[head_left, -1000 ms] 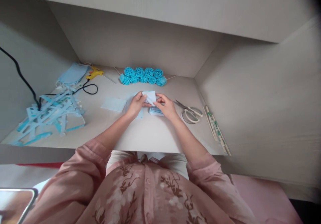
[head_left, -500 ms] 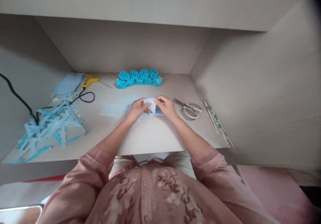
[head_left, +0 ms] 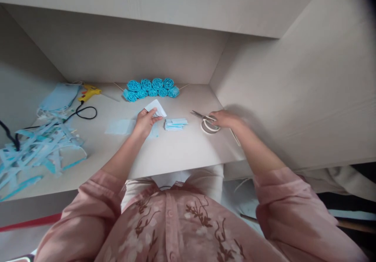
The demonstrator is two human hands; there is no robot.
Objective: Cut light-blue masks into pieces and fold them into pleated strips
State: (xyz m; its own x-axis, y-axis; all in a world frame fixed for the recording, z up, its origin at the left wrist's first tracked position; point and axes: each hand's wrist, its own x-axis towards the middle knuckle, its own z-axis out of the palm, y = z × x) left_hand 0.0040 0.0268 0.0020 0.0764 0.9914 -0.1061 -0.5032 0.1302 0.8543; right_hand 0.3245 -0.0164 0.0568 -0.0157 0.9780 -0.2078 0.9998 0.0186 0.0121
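Observation:
Pinched between the thumb and fingers of my left hand (head_left: pixel 145 121) is a small folded piece of pale blue-white fabric (head_left: pixel 158 107), held above the table. My right hand (head_left: pixel 223 118) has its fingers on the upper handle of the scissors (head_left: pixel 210 126), partly covering it; the blades point left and lie on the table. Between my hands sits a small stack of folded blue-white fabric pieces (head_left: pixel 175 124). Flat light-blue fabric sheets (head_left: pixel 120 126) lie beside and under my left hand.
Blue fabric roses (head_left: pixel 152 88) stand in two rows at the back. On the left are a yellow glue gun (head_left: pixel 89 92) with a black cord, blue face masks (head_left: pixel 60 97) and a heap of cut blue strips (head_left: pixel 44 148). Thin sticks (head_left: pixel 235 137) lie partly hidden under my right arm.
My right hand has left the folded fabric and moved right to the scissors. My left hand keeps the piece, lifted away from the stack. The view has turned to the right.

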